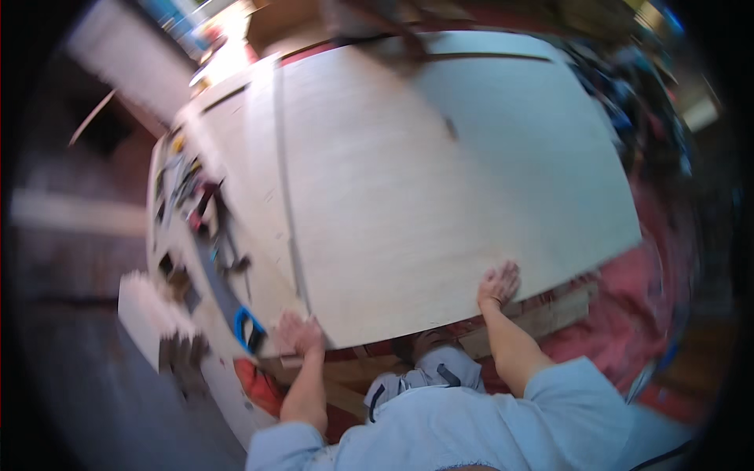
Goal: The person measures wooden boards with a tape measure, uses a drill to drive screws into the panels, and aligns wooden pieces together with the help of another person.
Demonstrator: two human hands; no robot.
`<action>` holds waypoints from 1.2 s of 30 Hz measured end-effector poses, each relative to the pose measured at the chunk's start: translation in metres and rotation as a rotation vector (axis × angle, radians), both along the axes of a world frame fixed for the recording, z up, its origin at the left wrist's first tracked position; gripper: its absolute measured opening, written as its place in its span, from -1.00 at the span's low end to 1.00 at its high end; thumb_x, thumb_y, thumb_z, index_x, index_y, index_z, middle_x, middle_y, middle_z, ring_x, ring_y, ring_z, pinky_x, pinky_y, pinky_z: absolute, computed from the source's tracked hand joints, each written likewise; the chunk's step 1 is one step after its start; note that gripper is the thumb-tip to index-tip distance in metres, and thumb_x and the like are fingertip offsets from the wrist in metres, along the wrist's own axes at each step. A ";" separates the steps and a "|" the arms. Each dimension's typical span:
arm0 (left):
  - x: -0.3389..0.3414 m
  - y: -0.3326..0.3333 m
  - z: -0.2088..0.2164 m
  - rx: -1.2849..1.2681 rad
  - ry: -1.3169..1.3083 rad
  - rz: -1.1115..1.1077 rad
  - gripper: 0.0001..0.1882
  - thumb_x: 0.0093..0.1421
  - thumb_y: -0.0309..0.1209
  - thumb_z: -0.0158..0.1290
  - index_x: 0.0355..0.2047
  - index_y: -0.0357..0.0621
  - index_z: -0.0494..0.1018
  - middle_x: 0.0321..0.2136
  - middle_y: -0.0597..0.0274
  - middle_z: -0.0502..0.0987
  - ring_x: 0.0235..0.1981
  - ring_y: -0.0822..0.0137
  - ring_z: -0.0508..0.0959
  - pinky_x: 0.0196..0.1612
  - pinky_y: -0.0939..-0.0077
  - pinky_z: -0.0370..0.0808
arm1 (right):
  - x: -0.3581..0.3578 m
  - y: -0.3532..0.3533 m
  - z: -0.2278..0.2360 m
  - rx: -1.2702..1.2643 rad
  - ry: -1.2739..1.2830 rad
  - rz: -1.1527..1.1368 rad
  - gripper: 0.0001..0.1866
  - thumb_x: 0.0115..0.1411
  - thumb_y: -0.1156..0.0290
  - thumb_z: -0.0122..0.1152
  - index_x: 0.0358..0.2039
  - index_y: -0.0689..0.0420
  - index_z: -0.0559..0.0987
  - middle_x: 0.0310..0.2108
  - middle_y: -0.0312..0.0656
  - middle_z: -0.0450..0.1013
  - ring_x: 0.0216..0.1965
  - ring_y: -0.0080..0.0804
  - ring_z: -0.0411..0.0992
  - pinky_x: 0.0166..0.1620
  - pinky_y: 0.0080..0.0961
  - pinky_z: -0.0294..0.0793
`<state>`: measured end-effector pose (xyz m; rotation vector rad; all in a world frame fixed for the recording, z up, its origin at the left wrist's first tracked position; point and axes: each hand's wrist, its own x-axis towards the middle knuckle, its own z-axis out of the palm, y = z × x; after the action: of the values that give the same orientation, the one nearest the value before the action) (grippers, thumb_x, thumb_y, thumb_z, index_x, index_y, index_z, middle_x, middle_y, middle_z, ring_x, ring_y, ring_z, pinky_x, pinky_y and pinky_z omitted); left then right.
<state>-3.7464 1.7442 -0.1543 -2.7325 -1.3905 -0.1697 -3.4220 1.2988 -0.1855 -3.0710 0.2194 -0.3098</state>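
A large pale wooden sheet (377, 196), probably plywood, lies in front of me and fills most of the work surface. My left hand (301, 334) is laid flat by its near left corner, at the seam with a narrower pale board (263, 204); motion blurs its fingers a little. Farther right, my right hand (499, 284) rests palm down on the sheet close to the near edge, fingers stretched out. Neither hand grips anything. Just left of my left hand is a handsaw (248, 330) with a blue handle, its blade pointing away from me.
Several blurred hand tools (188, 184) lie along the left side. Stacked wood strips (161, 322) stand lower left. Across the sheet, another person's arm (412, 43) reaches toward the far edge. Red sheeting (628, 314) hangs at the right, and cluttered items (628, 94) lie beyond the far right corner.
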 end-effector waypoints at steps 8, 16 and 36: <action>-0.003 0.000 -0.006 0.113 -0.069 -0.055 -0.22 0.26 -0.06 0.19 0.35 -0.29 0.30 0.48 -0.13 0.19 0.49 -0.17 0.17 0.55 -0.21 -0.03 | 0.000 -0.002 -0.003 -0.038 -0.082 0.071 -0.36 0.40 0.13 0.13 0.40 0.15 0.32 0.46 -0.04 0.25 0.48 0.00 0.19 0.49 0.02 0.09; -0.002 0.000 -0.010 0.066 -0.083 -0.014 -0.21 0.25 0.02 0.19 0.33 -0.26 0.34 0.46 -0.14 0.22 0.50 -0.15 0.14 0.56 -0.18 -0.07 | 0.001 0.001 -0.008 -0.120 -0.069 0.024 -0.38 0.44 0.06 0.04 0.39 0.13 0.38 0.45 0.00 0.29 0.48 -0.02 0.22 0.46 0.02 0.17; 0.009 -0.053 0.052 -0.083 -0.222 -0.043 -0.43 0.22 -0.20 0.24 0.19 -0.18 0.46 0.23 -0.10 0.41 0.37 -0.11 0.31 0.46 -0.16 0.14 | 0.004 0.001 -0.018 -0.228 -0.123 0.002 -0.40 0.42 -0.01 0.05 0.34 0.06 0.45 0.42 -0.05 0.35 0.45 -0.08 0.29 0.42 0.07 0.21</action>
<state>-3.7374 1.6914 -0.1021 -2.8869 -1.4195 -0.4400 -3.4179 1.2998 -0.2035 -3.2589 0.1877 -0.5586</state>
